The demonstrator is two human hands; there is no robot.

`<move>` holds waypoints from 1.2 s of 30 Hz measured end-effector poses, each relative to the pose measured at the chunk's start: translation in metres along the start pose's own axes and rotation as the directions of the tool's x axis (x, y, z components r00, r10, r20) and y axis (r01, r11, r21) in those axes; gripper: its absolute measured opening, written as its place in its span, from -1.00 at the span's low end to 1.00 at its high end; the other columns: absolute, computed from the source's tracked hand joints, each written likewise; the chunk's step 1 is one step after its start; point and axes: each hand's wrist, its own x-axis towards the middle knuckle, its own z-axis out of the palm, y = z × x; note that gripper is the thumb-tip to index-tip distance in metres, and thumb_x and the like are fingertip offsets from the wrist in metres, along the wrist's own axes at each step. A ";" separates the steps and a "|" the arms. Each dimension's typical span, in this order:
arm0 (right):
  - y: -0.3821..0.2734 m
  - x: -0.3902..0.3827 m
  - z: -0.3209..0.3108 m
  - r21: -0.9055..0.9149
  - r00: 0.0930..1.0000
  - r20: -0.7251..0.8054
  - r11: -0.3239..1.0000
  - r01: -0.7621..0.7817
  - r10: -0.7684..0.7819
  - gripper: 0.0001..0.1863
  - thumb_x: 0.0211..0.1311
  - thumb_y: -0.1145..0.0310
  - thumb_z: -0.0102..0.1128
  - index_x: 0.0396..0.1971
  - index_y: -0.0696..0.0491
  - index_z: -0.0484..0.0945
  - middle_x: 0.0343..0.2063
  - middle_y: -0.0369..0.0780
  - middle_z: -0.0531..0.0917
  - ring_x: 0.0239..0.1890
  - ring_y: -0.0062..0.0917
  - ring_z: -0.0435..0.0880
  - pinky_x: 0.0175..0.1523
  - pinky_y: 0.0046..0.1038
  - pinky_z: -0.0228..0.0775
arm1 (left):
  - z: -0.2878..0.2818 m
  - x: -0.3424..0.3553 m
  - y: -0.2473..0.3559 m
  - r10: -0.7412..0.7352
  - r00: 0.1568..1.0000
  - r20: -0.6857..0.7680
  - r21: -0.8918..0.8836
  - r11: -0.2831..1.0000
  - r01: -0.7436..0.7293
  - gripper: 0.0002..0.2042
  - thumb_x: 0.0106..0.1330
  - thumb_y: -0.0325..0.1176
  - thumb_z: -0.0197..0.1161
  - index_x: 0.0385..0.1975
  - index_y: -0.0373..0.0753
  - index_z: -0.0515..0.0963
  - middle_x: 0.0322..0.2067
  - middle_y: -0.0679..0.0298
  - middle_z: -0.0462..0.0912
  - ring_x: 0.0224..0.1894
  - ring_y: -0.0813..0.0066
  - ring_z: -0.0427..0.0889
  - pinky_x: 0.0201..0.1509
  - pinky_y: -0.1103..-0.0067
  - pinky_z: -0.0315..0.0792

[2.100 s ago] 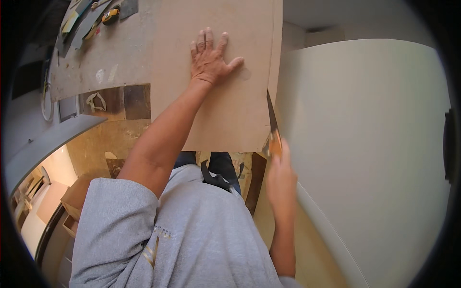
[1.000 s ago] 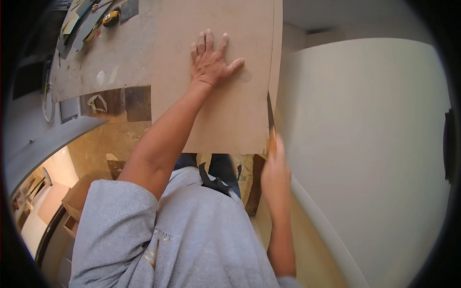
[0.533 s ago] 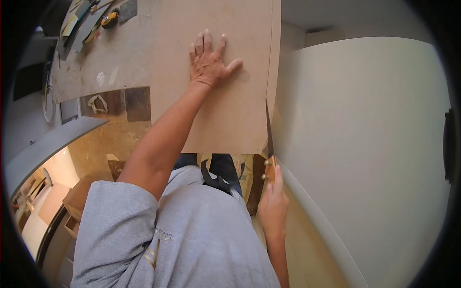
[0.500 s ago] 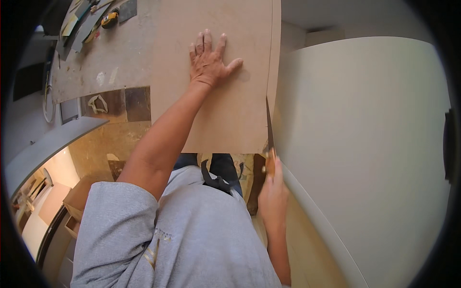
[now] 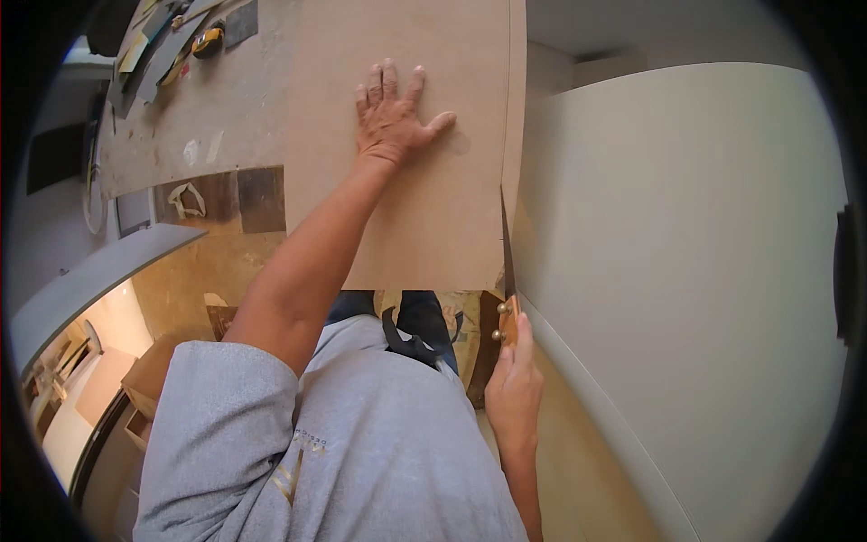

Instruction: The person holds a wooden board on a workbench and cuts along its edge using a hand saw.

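Observation:
A wide light-brown wooden board (image 5: 433, 217) lies on the workbench, its near end reaching toward my waist. My left hand (image 5: 395, 117) rests flat on it, fingers spread. Below the board's near right corner, my right hand (image 5: 515, 375) is wrapped round the wooden handle of a handsaw (image 5: 508, 248). The saw's dark blade stands in a cut near the board's right edge and points away from me. A thin dark line runs on from the cut along that edge toward the far end.
Close along the right stands a large pale panel (image 5: 686, 271). The workbench (image 5: 244, 108) carries a yellow tape measure (image 5: 208, 41) and several flat strips at the far left. A grey shelf edge (image 5: 108, 275) and a cardboard box (image 5: 163, 370) are at the lower left.
My right hand has drawn the saw slightly back toward me, and more of the handle's side now shows. My left hand stays in place on the board.

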 end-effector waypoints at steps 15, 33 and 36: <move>-0.008 -0.014 0.001 0.014 0.998 -0.049 0.999 0.046 -0.045 -0.43 0.61 0.46 -0.14 0.56 -0.04 0.23 0.01 0.20 0.72 0.05 0.23 0.68 0.13 0.04 0.51 | 0.000 -0.003 0.000 -0.003 1.000 0.024 0.020 1.000 0.003 -0.01 0.28 0.56 0.10 0.64 0.11 0.19 0.67 -0.02 -0.08 0.72 -0.01 -0.20 0.72 0.06 -0.30; 0.009 -0.009 -0.001 0.014 0.995 -0.040 0.995 0.097 -0.096 -0.40 0.58 0.45 -0.11 0.57 0.00 0.20 -0.02 0.20 0.72 0.01 0.22 0.69 0.08 0.10 0.53 | -0.002 -0.003 0.002 0.011 1.000 -0.011 0.000 1.000 -0.011 0.00 0.27 0.53 0.14 0.62 0.02 0.23 0.66 -0.08 -0.04 0.71 -0.04 -0.17 0.70 0.06 -0.28; -0.011 0.100 0.025 0.109 0.999 0.051 0.994 0.006 -0.011 -0.46 0.61 0.43 -0.14 0.52 0.05 0.26 -0.01 0.20 0.73 0.08 0.18 0.70 0.14 0.08 0.53 | -0.004 -0.008 -0.003 0.004 1.000 -0.023 0.013 1.000 -0.004 0.01 0.26 0.54 0.13 0.63 0.03 0.22 0.66 -0.08 -0.04 0.71 -0.03 -0.18 0.70 0.05 -0.29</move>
